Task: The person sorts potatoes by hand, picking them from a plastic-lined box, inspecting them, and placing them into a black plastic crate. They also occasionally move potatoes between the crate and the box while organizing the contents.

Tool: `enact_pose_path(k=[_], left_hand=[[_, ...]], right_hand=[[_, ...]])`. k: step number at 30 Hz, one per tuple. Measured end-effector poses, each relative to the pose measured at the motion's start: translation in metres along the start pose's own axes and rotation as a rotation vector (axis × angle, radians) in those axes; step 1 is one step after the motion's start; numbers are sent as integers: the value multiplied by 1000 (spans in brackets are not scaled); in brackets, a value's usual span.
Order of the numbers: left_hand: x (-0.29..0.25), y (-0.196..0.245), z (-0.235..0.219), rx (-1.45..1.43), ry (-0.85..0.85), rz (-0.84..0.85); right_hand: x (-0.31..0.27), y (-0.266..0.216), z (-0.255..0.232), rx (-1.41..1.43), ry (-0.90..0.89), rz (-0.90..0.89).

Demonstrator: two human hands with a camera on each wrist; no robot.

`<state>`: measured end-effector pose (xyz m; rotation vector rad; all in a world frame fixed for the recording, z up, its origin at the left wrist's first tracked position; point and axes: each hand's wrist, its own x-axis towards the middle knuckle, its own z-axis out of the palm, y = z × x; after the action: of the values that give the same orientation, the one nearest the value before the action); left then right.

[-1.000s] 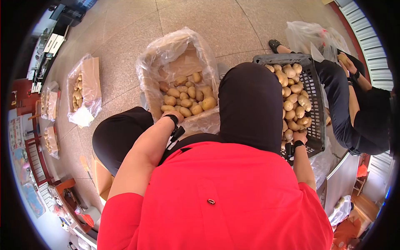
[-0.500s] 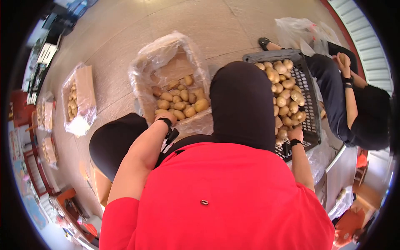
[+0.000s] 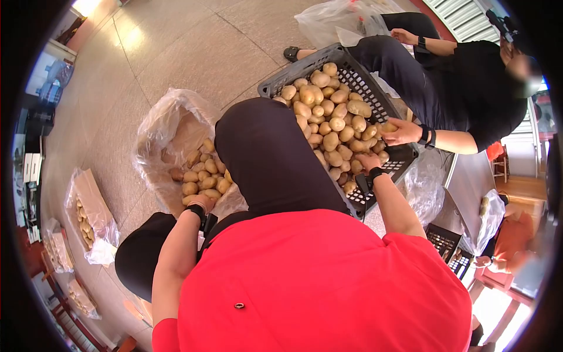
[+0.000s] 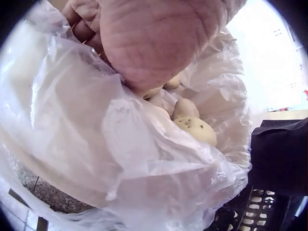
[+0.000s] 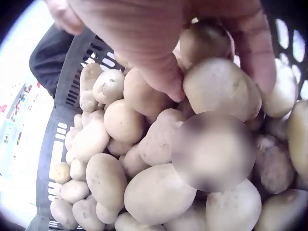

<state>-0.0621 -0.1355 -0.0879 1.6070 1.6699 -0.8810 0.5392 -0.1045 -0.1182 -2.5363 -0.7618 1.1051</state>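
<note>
Potatoes [image 3: 328, 126] fill the crate [image 3: 375, 97] at my 1 o'clock, and more lie in the bagged box [image 3: 176, 138] at 10 o'clock. My knee hides part of both heaps in the head view. My right hand [image 3: 370, 161] rests on the crate's potatoes; only the right wrist view shows its grip, fingers curled round one potato [image 5: 204, 43], though a blurred patch there covers another. My left hand [image 3: 202, 202] is at the box's near edge; in the left wrist view it presses against the plastic [image 4: 120, 159], which veils most of the potatoes, and I cannot tell whether it holds anything. Compared with a second ago, the crate sits nearer centre, and the other person's hand [image 3: 402, 132] now reaches into it.
</note>
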Motion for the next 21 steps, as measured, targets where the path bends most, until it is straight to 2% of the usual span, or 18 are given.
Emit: enact_pose_path(k=[1, 2, 5, 6, 8, 9, 10, 11, 12, 13, 14, 15, 16, 17, 18, 19, 20, 21], left_hand=[[2, -2, 4, 6, 4, 3], [3, -2, 5, -13, 40, -13], [-5, 5, -11, -85, 79, -51], [-13, 9, -22, -141, 79, -74], [6, -3, -21, -195, 83, -98], [45, -30, -4, -78, 176, 50], [38, -28, -19, 39, 269, 195], [29, -26, -32, -162, 350, 132], [-16, 0, -78, -363, 430, 66], [-25, 4, -94, -500, 538, 83], [-27, 3, -105, -635, 647, 101], [-17, -5, -114, -729, 675, 128], [-8, -14, -123, -823, 701, 153], [-23, -8, -142, -1007, 653, 218], [-50, 4, -165, -1191, 602, 279], [-67, 10, -181, -1290, 571, 340], [-83, 15, -196, -1388, 540, 405], [-100, 23, -209, -1449, 539, 447]], right_hand=[[7, 6, 2, -156, 51, -60], [-41, -29, -11, -183, 81, -91], [-4, -6, -1, -314, 2, -140], [-64, -53, -19, -284, 35, -33], [-48, -37, -13, -370, 70, -75], [-43, -33, -10, -462, 102, -115], [-52, -35, -13, -593, 163, -271], [-56, -43, -17, -591, 160, -281], [-64, -53, -20, -610, 119, -308], [-70, -62, -21, -628, 77, -336], [-70, -69, -20, -649, 96, -433], [-75, -86, -22, -568, 130, -458], [-105, -121, -31, -534, 145, -495], [-88, -126, -33, -702, 155, -855], [-102, -156, -33, -477, 246, -805], [-141, -199, -47, -221, 136, -913], [-143, -225, -48, -171, 17, -923], [-163, -255, -52, -140, -18, -1008]])
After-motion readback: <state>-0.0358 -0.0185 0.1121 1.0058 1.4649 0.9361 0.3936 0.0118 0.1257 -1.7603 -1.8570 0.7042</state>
